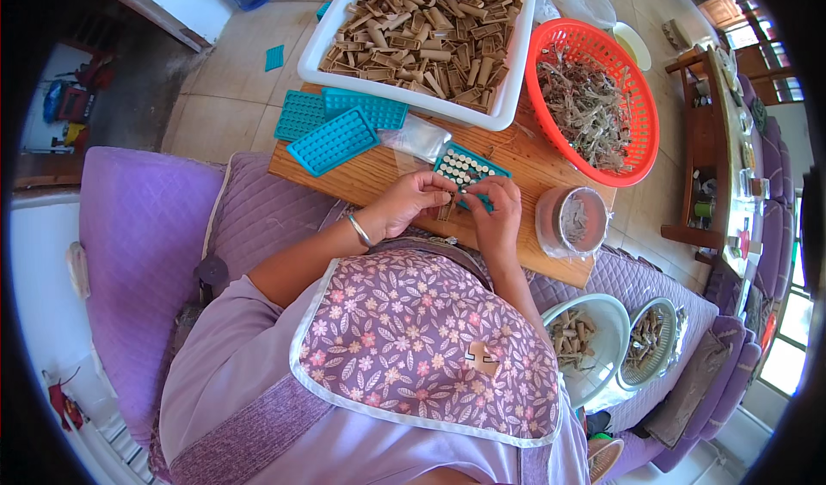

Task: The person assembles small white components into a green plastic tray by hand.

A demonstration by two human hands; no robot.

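Over the near edge of the wooden table, my left hand [411,203] and my right hand [497,216] work close together, fingertips almost meeting. Each has thumb and fingers pinched, and whatever lies between them is too small to make out. Just beyond the fingertips is a teal tray [505,175] filled in part with small white round pieces [462,165]; my hands cover its near side. Several teal trays with rows of hollows, one of them a teal tray [334,142] lying at an angle, are to the left of my hands. A clear plastic bag [417,137] lies between them.
A white tub [308,59] heaped with brown plastic pieces [430,33] stands at the back. Right of it is a red basket [647,132] of thin, tangled clear pieces. A round container [551,227] sits at the table's right end. Two pale green baskets, including a larger basket [613,334], rest on the purple sofa.
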